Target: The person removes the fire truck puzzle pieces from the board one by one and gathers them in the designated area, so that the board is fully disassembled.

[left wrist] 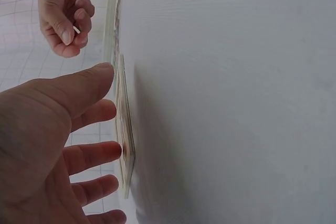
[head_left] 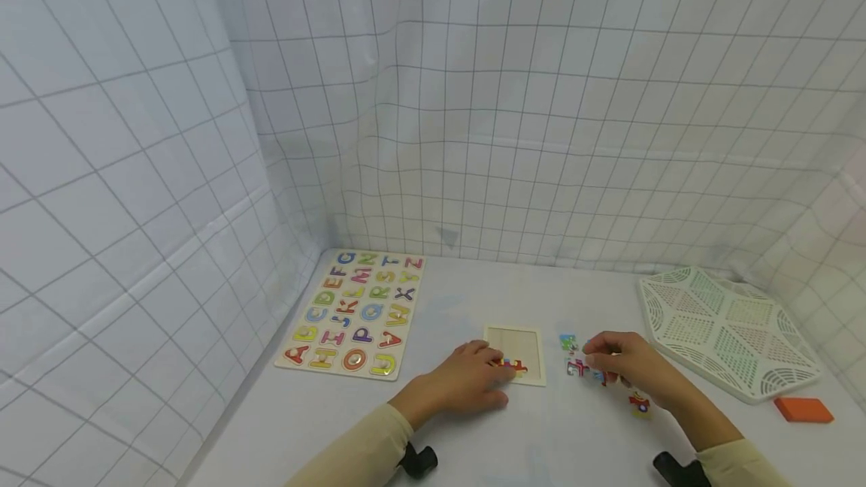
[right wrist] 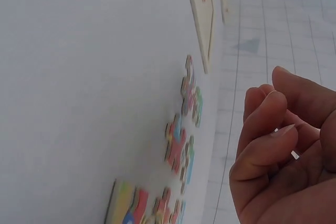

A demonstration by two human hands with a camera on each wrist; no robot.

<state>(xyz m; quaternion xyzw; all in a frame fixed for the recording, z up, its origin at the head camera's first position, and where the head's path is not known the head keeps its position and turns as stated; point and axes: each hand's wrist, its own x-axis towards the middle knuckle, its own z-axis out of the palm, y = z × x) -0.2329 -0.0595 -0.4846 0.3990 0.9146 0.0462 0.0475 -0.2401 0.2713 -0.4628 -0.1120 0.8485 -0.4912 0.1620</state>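
My left hand (head_left: 473, 376) lies over the lower left of a small wooden puzzle tray (head_left: 540, 352). Its fingers are spread and nearly straight, with fingertips at a colourful jigsaw piece (head_left: 519, 367) inside the tray. Just right of the tray, my right hand (head_left: 632, 365) hovers above the table with curled fingers. Between its thumb and fingers shows the pale edge of a small puzzle piece (left wrist: 76, 30), mostly hidden. Loose jigsaw pieces lie under and around that hand: a green and blue one (head_left: 567, 341), a pink and white one (head_left: 577, 368), and a red and yellow one (head_left: 639, 403).
An alphabet board (head_left: 399, 337) with coloured letters lies at the left. Toward the right back sits a pale perforated board (head_left: 727, 329), with an orange block (head_left: 803, 409) near its front corner. White grid-patterned cloth (head_left: 528, 119) encloses the table behind and at the sides.
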